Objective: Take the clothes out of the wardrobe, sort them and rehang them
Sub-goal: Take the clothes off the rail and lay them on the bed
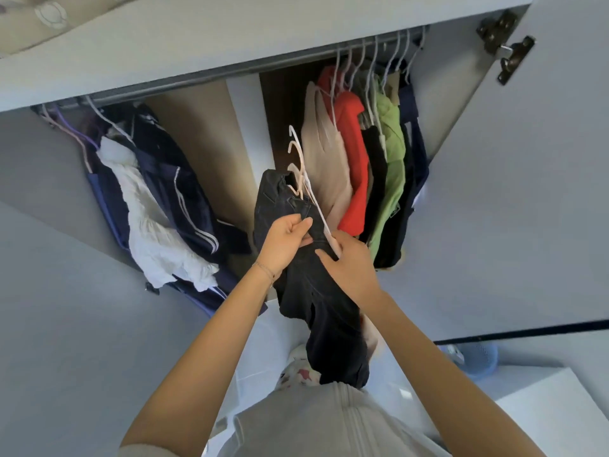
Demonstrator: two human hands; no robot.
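I hold a dark navy garment [316,305] in front of the open wardrobe. My left hand [285,240] pinches its fabric near the top. My right hand [349,263] grips the garment together with pale pink hangers [301,169], whose hooks stick up above the cloth. On the rail [197,84], at the right, hang a beige top [321,150], a red top [354,153], a black piece and a green top [393,153]. At the left hang a white crumpled garment [148,219] and navy striped clothes [184,192].
The wardrobe's right door [514,192] stands open, with a metal hinge [506,44] near its top. A blue basket [478,357] sits on the floor at the lower right. A white surface [560,417] lies at the bottom right.
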